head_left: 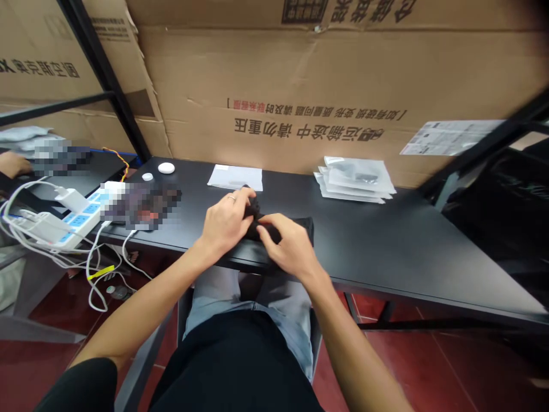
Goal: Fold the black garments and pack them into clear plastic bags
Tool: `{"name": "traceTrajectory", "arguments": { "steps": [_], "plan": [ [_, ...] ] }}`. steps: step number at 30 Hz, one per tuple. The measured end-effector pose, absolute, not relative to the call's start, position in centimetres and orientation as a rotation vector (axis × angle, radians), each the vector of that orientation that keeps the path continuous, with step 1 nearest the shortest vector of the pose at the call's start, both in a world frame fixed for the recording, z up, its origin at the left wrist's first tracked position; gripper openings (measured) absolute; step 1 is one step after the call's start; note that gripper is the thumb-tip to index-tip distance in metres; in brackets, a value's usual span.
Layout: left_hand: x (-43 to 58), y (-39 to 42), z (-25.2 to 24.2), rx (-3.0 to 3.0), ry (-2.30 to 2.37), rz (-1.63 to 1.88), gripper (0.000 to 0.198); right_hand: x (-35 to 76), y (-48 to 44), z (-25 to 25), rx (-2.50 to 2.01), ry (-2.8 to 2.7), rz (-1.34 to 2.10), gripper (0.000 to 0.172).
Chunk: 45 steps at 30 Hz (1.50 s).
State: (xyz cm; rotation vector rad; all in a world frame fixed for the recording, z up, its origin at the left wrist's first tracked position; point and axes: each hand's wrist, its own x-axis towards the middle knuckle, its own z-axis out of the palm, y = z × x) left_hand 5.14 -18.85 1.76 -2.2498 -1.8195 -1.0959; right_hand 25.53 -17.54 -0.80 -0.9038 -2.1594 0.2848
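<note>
At the front edge of the black table, my left hand [225, 220] and my right hand [291, 243] are close together on a bunched piece of black cloth [253, 210]. The fingers of my left hand curl over its far end. My right thumb and fingers pinch it from the near right side. A flat part of black material [306, 226] lies on the table past my right hand. Its dark colour blends with the tabletop, so its full shape and exact kind cannot be made out.
Stacked clear-and-white plastic bags [355, 178] lie at the back right, and a white packet [237, 177] behind my hands. A white oval case [166, 168], a blurred-out device [148, 206] and a power strip [86, 212] with cables are leftward. A cardboard wall [274, 74] stands behind. Another person's hand [15, 164] shows far left.
</note>
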Motion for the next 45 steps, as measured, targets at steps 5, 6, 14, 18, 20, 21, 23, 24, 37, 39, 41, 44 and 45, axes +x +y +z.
{"name": "traceTrajectory", "arguments": {
  "steps": [5, 6, 14, 18, 20, 21, 23, 24, 37, 39, 41, 44, 45],
  "plan": [
    [6.8, -19.2, -1.0, -2.565, -1.538, -1.331, 0.049, 29.9, -17.0, -0.2, -0.867, -2.189, 0.185, 0.042],
    [6.6, -19.4, -1.2, -2.569, -1.506, -1.424, 0.051, 30.2, -17.0, -0.2, -0.829, -2.268, 0.185, 0.046],
    [1.4, -21.3, -0.6, -2.154, -2.286, -1.040, 0.043, 29.5, -16.3, -0.7, -0.721, -2.512, 0.073, 0.038],
    [1.8, -20.4, 0.0, -2.223, -2.418, -0.802, 0.051, 29.1, -17.0, -0.4, -0.821, -2.570, 0.099, 0.039],
    [2.7, -19.6, 0.1, -2.245, -2.408, -0.793, 0.044, 28.7, -17.5, -0.5, -0.889, -2.587, 0.120, 0.041],
    [3.0, -19.3, 0.2, -2.238, -2.397, -0.810, 0.040, 28.5, -17.8, -0.7, -0.908, -2.590, 0.140, 0.043],
    [3.6, -18.8, 0.4, -2.177, -2.356, -0.892, 0.031, 28.0, -18.0, -1.1, -0.883, -2.576, 0.187, 0.048],
    [3.9, -18.6, 0.6, -2.135, -2.318, -0.954, 0.026, 27.9, -18.1, -1.2, -0.836, -2.565, 0.208, 0.051],
    [9.5, -19.6, -1.6, -2.538, -1.543, -1.136, 0.042, 34.2, -16.1, 0.8, -0.884, -2.316, 0.421, 0.094],
    [9.1, -19.9, -2.2, -2.592, -1.503, -1.250, 0.054, 34.1, -16.0, 0.3, -0.893, -2.386, 0.455, 0.096],
    [8.2, -20.2, -2.2, -2.572, -1.535, -1.313, 0.060, 33.7, -15.8, -0.3, -0.917, -2.443, 0.429, 0.080],
    [6.4, -20.2, -1.6, -2.380, -1.825, -1.211, 0.060, 33.1, -15.5, -0.8, -0.942, -2.462, 0.377, 0.059],
    [5.9, -20.1, -1.4, -2.316, -1.953, -1.139, 0.056, 33.0, -15.4, -0.8, -0.942, -2.457, 0.366, 0.058]
  ]
}}
